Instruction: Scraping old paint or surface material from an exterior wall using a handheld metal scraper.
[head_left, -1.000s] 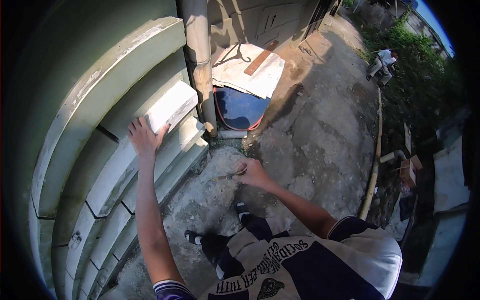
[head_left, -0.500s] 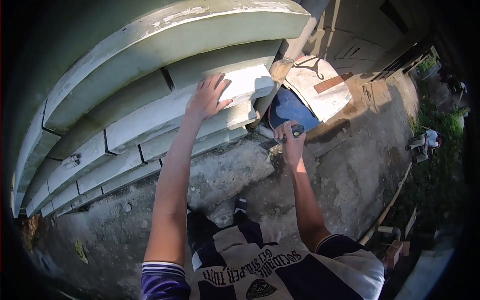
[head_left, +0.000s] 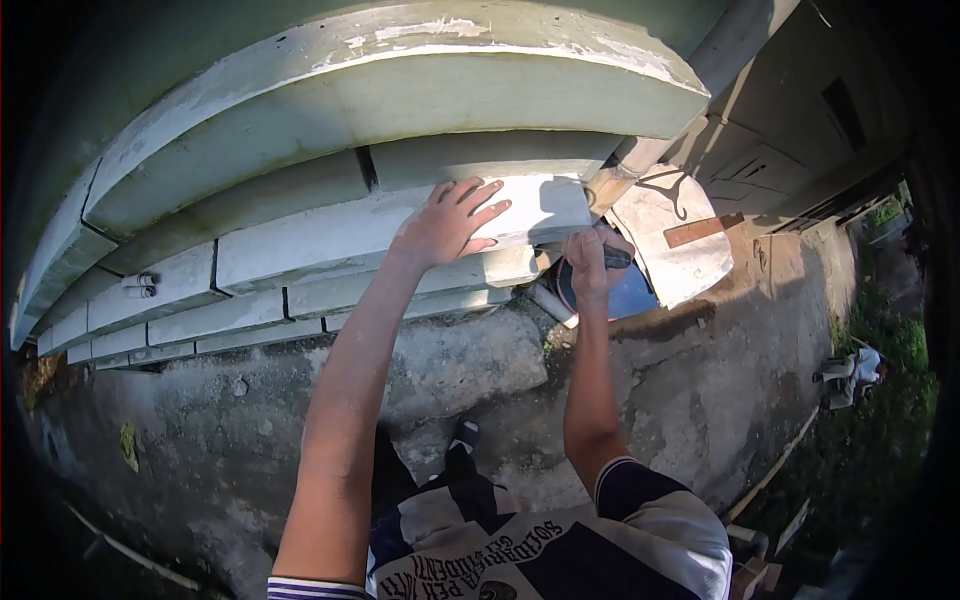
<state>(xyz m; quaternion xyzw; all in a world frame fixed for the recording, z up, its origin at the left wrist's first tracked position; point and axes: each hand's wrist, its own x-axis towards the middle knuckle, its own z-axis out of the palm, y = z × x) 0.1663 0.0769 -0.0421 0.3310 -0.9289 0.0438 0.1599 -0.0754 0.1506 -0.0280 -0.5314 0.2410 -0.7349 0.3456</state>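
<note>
My left hand [head_left: 450, 222] lies flat, fingers spread, on the sunlit top of a pale painted ledge [head_left: 320, 230], part of a stepped wall moulding. Near the ledge's right end, my right hand [head_left: 590, 265] is closed around the dark handle of a tool [head_left: 618, 258]. The handle's rounded end points right. The tool's working end is hidden by my hand and the ledge edge, so its kind cannot be made out.
Beyond my right hand is a blue container [head_left: 632, 288] partly covered by a whitish sheet [head_left: 690, 270], with a dark hanger [head_left: 668, 190] and a brown strip [head_left: 703, 230] on it. A pipe [head_left: 640, 158] rises beside the ledge. A stone slab [head_left: 470, 365] lies below.
My right hand has moved up and closer to the ledge's right end with the tool. My left hand stays on the ledge, its fingers spread wider. The view has shifted.
</note>
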